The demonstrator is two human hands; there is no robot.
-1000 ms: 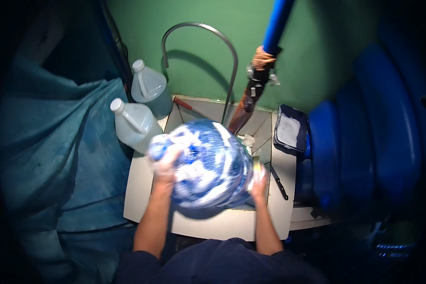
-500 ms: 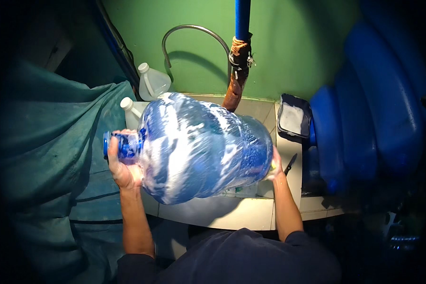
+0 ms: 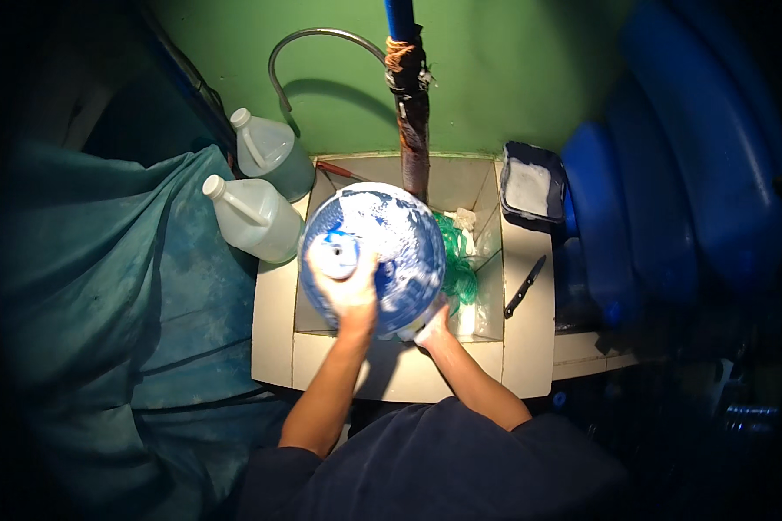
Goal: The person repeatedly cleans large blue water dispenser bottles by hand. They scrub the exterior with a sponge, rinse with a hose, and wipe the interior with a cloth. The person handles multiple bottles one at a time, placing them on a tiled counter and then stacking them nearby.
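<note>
A large blue water jug point(image 3: 400, 252), streaked with white suds, stands over the tiled basin point(image 3: 487, 252) with its neck toward me. My left hand point(image 3: 347, 286) is closed around the neck, blurred by motion; the neck's mouth faces up. Low on the jug's near right side, my right hand point(image 3: 433, 326) presses a pale yellowish pad, perhaps a sponge, against it. The jug hides most of those fingers. Green stringy netting point(image 3: 459, 273) lies in the basin to the right of the jug.
Two translucent white-capped bottles point(image 3: 256, 217) stand left of the basin. On the right ledge are a black-handled knife point(image 3: 525, 286) and a dark tub point(image 3: 534, 187) of white suds. Behind rise a wrapped pipe point(image 3: 414, 130) and curved metal tube point(image 3: 326, 35). Large blue containers point(image 3: 695, 174) stand right.
The jug has swung from lying sideways, neck left, to neck up toward me over the basin. Both hands moved inward with it, uncovering the basin's right side and the bottles.
</note>
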